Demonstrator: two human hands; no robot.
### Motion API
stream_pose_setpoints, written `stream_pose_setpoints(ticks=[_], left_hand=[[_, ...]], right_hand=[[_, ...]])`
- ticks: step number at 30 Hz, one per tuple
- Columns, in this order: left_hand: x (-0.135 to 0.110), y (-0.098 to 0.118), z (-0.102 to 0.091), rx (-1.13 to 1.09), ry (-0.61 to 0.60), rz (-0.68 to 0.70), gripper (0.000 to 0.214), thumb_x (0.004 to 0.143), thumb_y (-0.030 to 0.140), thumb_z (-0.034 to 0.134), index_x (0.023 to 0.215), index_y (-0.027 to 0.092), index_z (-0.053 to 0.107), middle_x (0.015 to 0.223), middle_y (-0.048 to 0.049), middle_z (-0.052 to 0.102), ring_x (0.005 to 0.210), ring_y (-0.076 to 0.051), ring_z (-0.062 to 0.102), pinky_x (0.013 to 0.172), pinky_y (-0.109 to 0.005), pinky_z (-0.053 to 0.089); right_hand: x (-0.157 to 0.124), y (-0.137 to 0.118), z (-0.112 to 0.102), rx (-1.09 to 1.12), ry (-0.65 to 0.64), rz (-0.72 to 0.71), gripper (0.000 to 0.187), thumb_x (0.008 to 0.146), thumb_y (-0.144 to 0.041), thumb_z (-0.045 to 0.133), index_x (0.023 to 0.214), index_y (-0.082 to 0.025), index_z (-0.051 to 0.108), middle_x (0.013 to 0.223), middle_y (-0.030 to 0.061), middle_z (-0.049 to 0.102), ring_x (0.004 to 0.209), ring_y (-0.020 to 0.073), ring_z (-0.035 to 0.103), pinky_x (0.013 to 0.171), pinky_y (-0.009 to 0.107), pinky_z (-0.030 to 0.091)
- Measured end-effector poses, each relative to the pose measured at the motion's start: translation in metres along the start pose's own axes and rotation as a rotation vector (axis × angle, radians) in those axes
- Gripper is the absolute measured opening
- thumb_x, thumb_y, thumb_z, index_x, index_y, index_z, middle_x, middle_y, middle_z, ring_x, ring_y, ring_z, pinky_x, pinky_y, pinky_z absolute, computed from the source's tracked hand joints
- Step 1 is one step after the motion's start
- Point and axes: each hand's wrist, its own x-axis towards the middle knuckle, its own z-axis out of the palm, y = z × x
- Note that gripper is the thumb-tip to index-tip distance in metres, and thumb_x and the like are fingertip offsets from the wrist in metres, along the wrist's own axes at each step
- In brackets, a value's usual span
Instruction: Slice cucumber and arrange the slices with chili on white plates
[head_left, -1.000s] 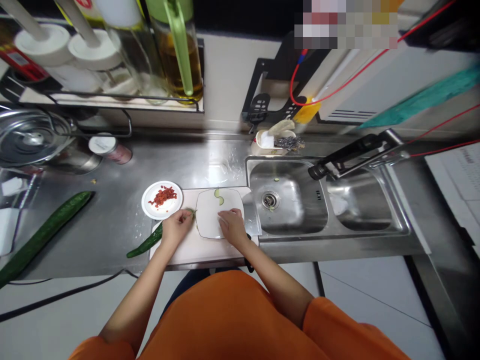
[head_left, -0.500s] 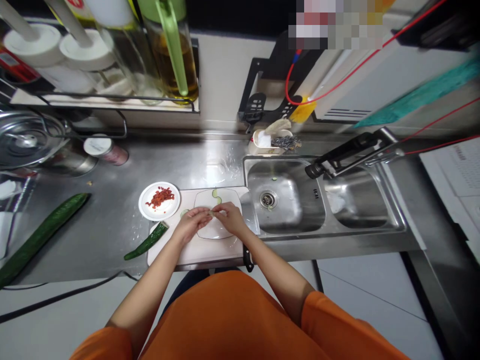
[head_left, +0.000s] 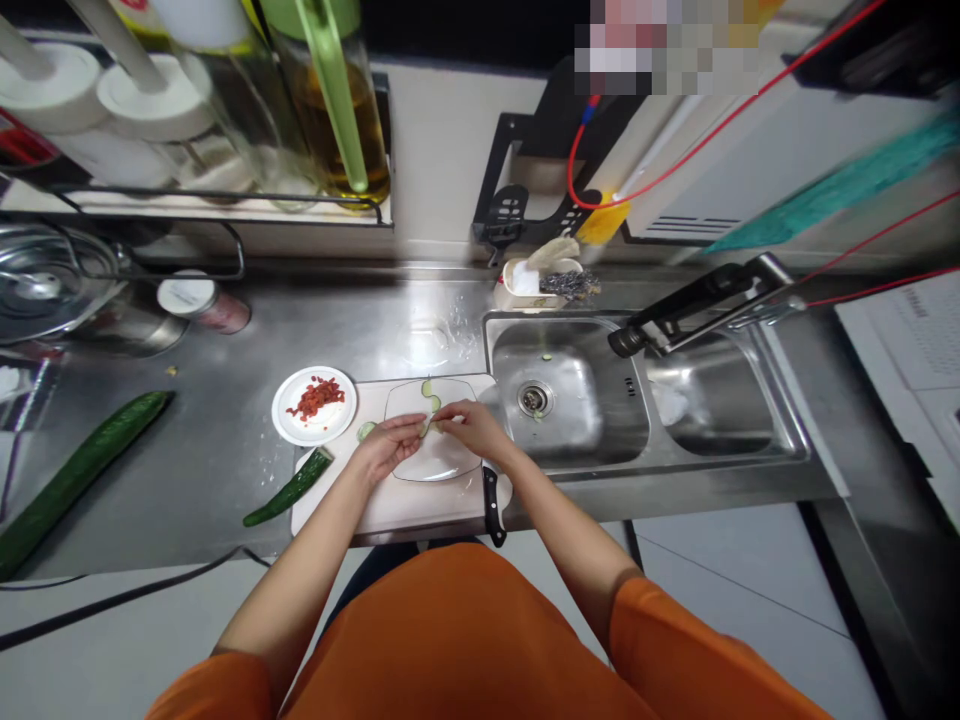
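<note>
My left hand (head_left: 386, 447) and my right hand (head_left: 476, 428) meet with fingertips pinched above a clear-looking plate (head_left: 442, 466). Small pale green bits of cucumber slice show at the fingertips of both hands. Just beyond them, thin cucumber slices (head_left: 428, 389) lie in a wavy line on the plate. The plate rests on a pale cutting board (head_left: 420, 511). Another round slice (head_left: 366, 430) is on the board by my left hand. A cut cucumber piece (head_left: 289, 491) lies across the board's left edge. A black-handled knife (head_left: 492, 506) is at its right edge.
A white plate (head_left: 283, 423) of chopped red pieces (head_left: 318, 397) stands left of the board. A long cucumber (head_left: 86, 470) lies further left. To the right is a double sink (head_left: 577, 400) with a black faucet (head_left: 675, 310). A lidded can (head_left: 206, 302) stands behind.
My fingertips have drawn slightly apart, the right hand shifting to the right and uncovering more of the knife. The whole view has shifted a little.
</note>
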Motion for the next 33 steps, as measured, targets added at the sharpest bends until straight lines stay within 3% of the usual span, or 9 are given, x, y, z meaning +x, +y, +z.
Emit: stream_pose_setpoints(ticks=[6, 12, 19, 33], left_hand=[[0.017, 0.001, 0.002, 0.129, 0.124, 0.221, 0.034, 0.054, 0.021, 0.079, 0.084, 0.012, 0.066, 0.069, -0.0026, 0.066, 0.064, -0.010, 0.061, 0.070, -0.025, 0.052], [0.032, 0.005, 0.011, 0.572, 0.355, 0.405, 0.026, 0.063, 0.032, 0.068, 0.085, 0.017, 0.069, 0.059, 0.0024, 0.062, 0.057, -0.010, 0.058, 0.063, -0.023, 0.047], [0.036, 0.005, 0.022, 0.785, 0.542, 0.547, 0.019, 0.067, 0.028, 0.060, 0.083, 0.021, 0.068, 0.073, 0.0003, 0.068, 0.070, -0.015, 0.062, 0.078, -0.028, 0.046], [0.043, -0.003, 0.022, 0.958, 0.581, 0.609, 0.022, 0.072, 0.024, 0.054, 0.090, 0.021, 0.066, 0.079, -0.0006, 0.068, 0.075, -0.015, 0.062, 0.080, -0.026, 0.045]], right_hand=[[0.026, 0.010, -0.006, -0.133, 0.050, 0.006, 0.010, 0.074, -0.019, 0.062, 0.077, -0.020, 0.071, 0.076, -0.0013, 0.070, 0.073, 0.0128, 0.060, 0.071, 0.024, 0.043], [0.054, 0.014, -0.013, -0.418, 0.073, -0.009, 0.010, 0.074, -0.020, 0.061, 0.075, -0.022, 0.070, 0.073, -0.0008, 0.069, 0.078, 0.0158, 0.058, 0.071, 0.025, 0.039], [0.068, 0.010, -0.013, -0.583, 0.047, 0.013, 0.011, 0.076, -0.023, 0.058, 0.076, -0.025, 0.069, 0.076, 0.0004, 0.069, 0.090, 0.0217, 0.053, 0.074, 0.030, 0.037], [0.069, 0.008, -0.013, -0.666, -0.032, 0.056, 0.019, 0.082, -0.023, 0.049, 0.081, -0.023, 0.068, 0.082, 0.0037, 0.067, 0.097, 0.0237, 0.046, 0.077, 0.033, 0.032]])
